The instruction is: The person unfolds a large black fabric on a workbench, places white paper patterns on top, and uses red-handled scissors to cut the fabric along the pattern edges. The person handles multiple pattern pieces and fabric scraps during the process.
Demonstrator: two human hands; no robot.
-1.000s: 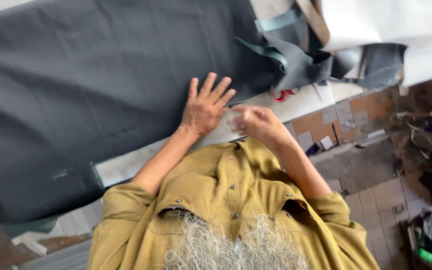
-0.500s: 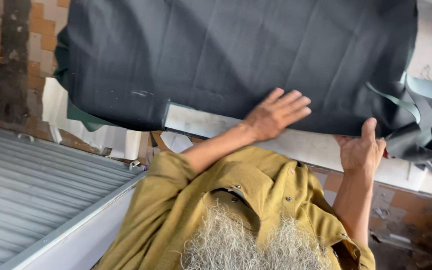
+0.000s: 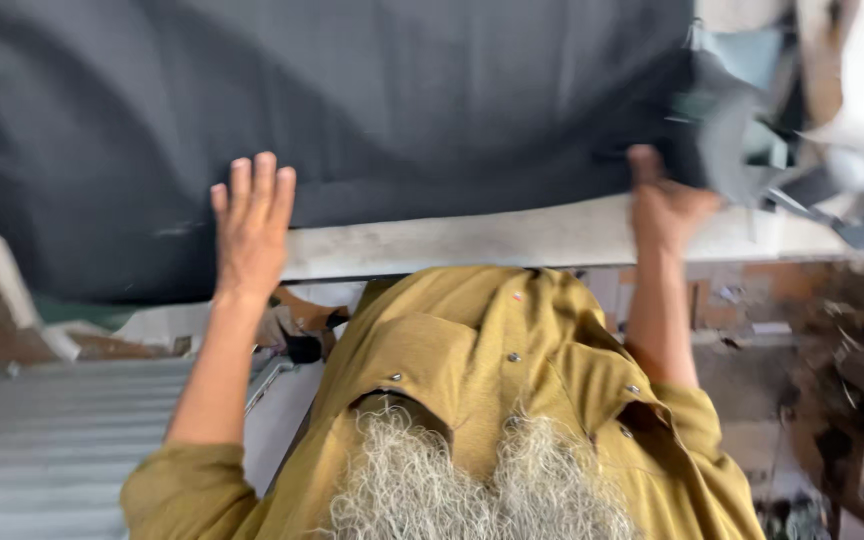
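Two hands work the dark sheet (image 3: 402, 110) spread over the pale table edge (image 3: 512, 240): your left hand (image 3: 250, 225) lies flat, fingers spread, on the sheet's near border, while your right hand (image 3: 667, 205) closes on its right-hand corner, beside a blurred heap of grey offcuts (image 3: 752, 140).

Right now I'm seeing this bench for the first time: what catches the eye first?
A big dark sheet fills the top of the view, draped over a pale table edge. The left hand lies flat on its lower edge; the right hand is at its right end, beside grey offcuts.
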